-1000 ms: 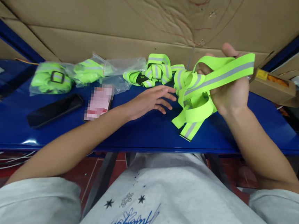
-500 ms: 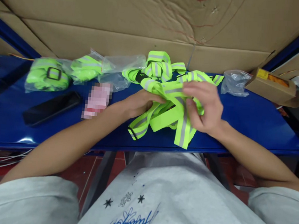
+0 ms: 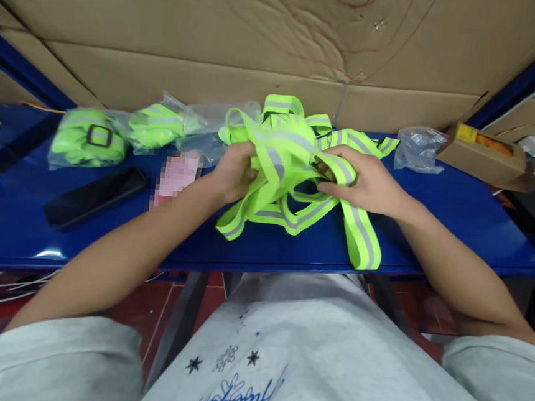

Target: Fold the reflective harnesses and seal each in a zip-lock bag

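Loops of neon yellow-green reflective strap (image 3: 284,141), with a grey stripe down the middle, hang bunched between my two hands over the blue table. My left hand (image 3: 236,171) is closed on the left side of the bundle, its fingertips partly hidden behind the webbing. My right hand (image 3: 360,179) grips a strap loop between thumb and fingers, and one length drops from it toward the table's front edge. Behind the bundle, more of the same reflective webbing (image 3: 283,105) lies in a heap; where the pieces part from each other I cannot tell.
Left on the blue table (image 3: 457,223) are a bagged strap with a black buckle (image 3: 99,136), another bagged strap (image 3: 157,122), a black phone-like object (image 3: 97,197) and a blurred pink item (image 3: 176,177). Rightward lie a crumpled clear bag (image 3: 419,150) and an open cardboard box (image 3: 482,155).
My right hand has closed on a strap loop and lowered slightly. My left hand has shifted a little left, and the straps between the hands have spread and turned.
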Motion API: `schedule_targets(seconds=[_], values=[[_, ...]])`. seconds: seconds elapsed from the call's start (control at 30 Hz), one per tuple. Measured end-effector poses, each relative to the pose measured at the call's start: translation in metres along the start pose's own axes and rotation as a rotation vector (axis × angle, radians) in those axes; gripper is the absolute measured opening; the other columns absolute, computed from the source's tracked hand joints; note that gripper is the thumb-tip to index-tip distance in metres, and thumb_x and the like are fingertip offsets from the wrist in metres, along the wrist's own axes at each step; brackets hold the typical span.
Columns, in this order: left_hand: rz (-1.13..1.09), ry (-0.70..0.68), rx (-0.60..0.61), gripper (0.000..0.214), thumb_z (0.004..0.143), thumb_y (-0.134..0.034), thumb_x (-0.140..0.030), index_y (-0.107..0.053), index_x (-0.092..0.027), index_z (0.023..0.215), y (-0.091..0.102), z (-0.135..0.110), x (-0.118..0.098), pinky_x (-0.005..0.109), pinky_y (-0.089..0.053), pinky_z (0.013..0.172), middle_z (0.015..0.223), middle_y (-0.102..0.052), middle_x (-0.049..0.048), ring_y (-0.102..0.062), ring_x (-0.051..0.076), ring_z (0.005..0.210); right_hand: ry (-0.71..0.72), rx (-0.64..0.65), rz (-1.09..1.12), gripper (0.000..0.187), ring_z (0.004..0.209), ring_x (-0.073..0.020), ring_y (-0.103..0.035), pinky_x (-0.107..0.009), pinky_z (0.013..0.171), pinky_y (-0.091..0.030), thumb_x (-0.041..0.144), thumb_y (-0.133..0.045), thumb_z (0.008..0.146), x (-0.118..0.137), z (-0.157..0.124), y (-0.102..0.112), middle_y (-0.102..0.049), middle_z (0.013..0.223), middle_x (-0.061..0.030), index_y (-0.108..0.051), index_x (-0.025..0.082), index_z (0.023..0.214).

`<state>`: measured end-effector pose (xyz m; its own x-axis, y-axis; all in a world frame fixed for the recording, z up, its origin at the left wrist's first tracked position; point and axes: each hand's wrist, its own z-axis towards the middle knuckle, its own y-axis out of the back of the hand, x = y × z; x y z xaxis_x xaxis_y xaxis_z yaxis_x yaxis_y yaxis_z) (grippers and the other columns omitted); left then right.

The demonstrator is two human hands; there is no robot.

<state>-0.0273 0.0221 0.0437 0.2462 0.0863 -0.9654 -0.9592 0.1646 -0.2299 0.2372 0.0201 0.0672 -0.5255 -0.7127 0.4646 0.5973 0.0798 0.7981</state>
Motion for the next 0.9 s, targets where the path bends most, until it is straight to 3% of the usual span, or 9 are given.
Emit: schedule_targets(seconds=[0.07,0.2,0.3,0.37,0.5,0.57,0.67,0.8,0.9], values=[[0.178,0.016,0.136,0.034,0.073,-0.073,-0.048,-0.073,-0.02,0.093,0.008,0.0,-0.004,0.049,-0.059,0.103,0.101,-0.078,0.0064,-0.071,0.034,0.117,0.015,0.032,0.2,0.063,0.095,-0.0274,-0.072,-0.045,0.091,-0.056,0.077,-0.063,0.089,0.003,0.001,0.007,-0.075,0.112,-0.0101,-0.069,0.02,0.117],[0.667,0.095,0.732,0.05,0.076,-0.079,-0.03,-0.073,-0.021,0.125,0.023,-0.001,-0.021,0.046,-0.053,0.112,0.131,-0.074,0.0061,-0.067,0.03,0.127,-0.197,-0.037,0.536,0.09,0.068,-0.0202,-0.068,-0.037,0.069,-0.055,0.092,-0.022,0.094,0.007,0.005,0.015,-0.073,0.085,-0.0107,-0.072,0.018,0.088],[0.823,0.089,0.903,0.056,0.083,-0.075,-0.026,-0.067,-0.02,0.138,0.028,0.0,-0.029,0.041,-0.056,0.107,0.136,-0.072,0.0065,-0.067,0.028,0.125,-0.395,-0.136,0.52,0.102,0.076,-0.0231,-0.071,-0.038,0.072,-0.056,0.089,0.0,0.093,0.003,0.007,0.016,-0.074,0.089,-0.0118,-0.075,0.019,0.093],[0.831,0.074,0.913,0.049,0.085,-0.073,-0.027,-0.07,-0.019,0.133,0.028,0.001,-0.029,0.039,-0.057,0.104,0.132,-0.074,0.0071,-0.069,0.027,0.121,-0.434,-0.143,0.27,0.095,0.084,-0.0261,-0.072,-0.04,0.078,-0.057,0.086,-0.006,0.097,-0.005,0.007,0.014,-0.076,0.097,-0.0123,-0.075,0.02,0.1],[0.711,0.135,0.86,0.035,0.085,-0.072,-0.032,-0.078,-0.021,0.118,0.028,-0.001,-0.031,0.039,-0.06,0.097,0.119,-0.079,0.0067,-0.073,0.029,0.111,-0.406,0.023,-0.384,0.058,0.102,-0.0371,-0.07,-0.048,0.087,-0.053,0.07,-0.061,0.092,-0.021,0.005,0.007,-0.076,0.108,-0.0175,-0.075,0.016,0.107],[0.658,0.16,0.797,0.028,0.085,-0.075,-0.038,-0.081,-0.022,0.105,0.029,-0.002,-0.033,0.038,-0.061,0.092,0.116,-0.079,0.0063,-0.074,0.029,0.106,-0.412,0.042,-0.363,0.04,0.097,-0.0335,-0.07,-0.045,0.084,-0.053,0.054,-0.073,0.088,-0.024,0.005,0.005,-0.075,0.102,-0.0143,-0.073,0.017,0.105],[0.612,0.186,0.743,0.03,0.08,-0.079,-0.048,-0.083,-0.02,0.088,0.03,-0.003,-0.035,0.038,-0.06,0.09,0.113,-0.079,0.0091,-0.073,0.033,0.11,-0.335,-0.171,-0.156,0.028,0.086,-0.023,-0.065,-0.038,0.081,-0.054,0.04,-0.075,0.088,-0.022,0.005,0.007,-0.07,0.095,-0.0059,-0.067,0.021,0.107],[0.381,0.252,0.664,0.045,0.07,-0.077,-0.061,-0.076,-0.016,0.069,0.03,0.001,-0.032,0.041,-0.06,0.079,0.098,-0.079,0.0154,-0.075,0.035,0.094,-0.22,-0.339,0.063,0.034,0.086,-0.0193,-0.06,-0.035,0.077,-0.054,0.05,-0.071,0.09,-0.02,0.005,0.01,-0.063,0.1,-0.0044,-0.06,0.024,0.109],[0.374,0.041,0.399,0.054,0.086,-0.06,-0.064,-0.071,-0.016,0.064,0.024,0.004,-0.027,0.044,-0.059,0.086,0.101,-0.08,0.0138,-0.074,0.031,0.094,-0.174,-0.336,0.167,0.043,0.092,-0.0203,-0.06,-0.034,0.075,-0.055,0.06,-0.071,0.089,-0.021,0.006,0.007,-0.062,0.106,-0.0057,-0.059,0.025,0.108]])
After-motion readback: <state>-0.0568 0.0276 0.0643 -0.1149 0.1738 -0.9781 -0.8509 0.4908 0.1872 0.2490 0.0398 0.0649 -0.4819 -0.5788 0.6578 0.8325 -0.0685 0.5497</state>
